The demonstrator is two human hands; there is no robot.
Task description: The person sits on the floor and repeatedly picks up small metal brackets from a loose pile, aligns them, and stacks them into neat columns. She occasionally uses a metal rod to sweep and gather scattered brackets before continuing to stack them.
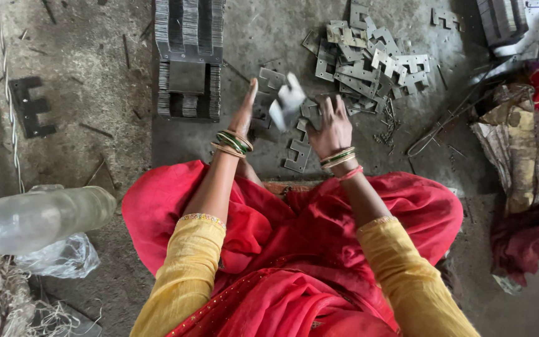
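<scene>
A small stamped metal plate, pale grey and blurred by motion, is seen between two raised hands above a grimy concrete floor. Its outline cannot be made out sharply, though it appears flat and notched like the pieces lying around it. The right hand is held at about 4 o'clock from the plate, fingers spread and curled upward; whether the plate is actually touched cannot be told. The left hand is held flat and edge-on at 8 o'clock from the plate, fingers pressed together and straight, nothing gripped in it. Green and gold bangles are worn on both wrists.

A loose heap of E-shaped metal plates is scattered at 2 o'clock from the hands, and a neatly stacked block of the same plates is set at 11 o'clock. A single dark plate lies far off at 9 o'clock. A clear plastic bottle is lying at 8 o'clock, beside red cloth draped across the lap.
</scene>
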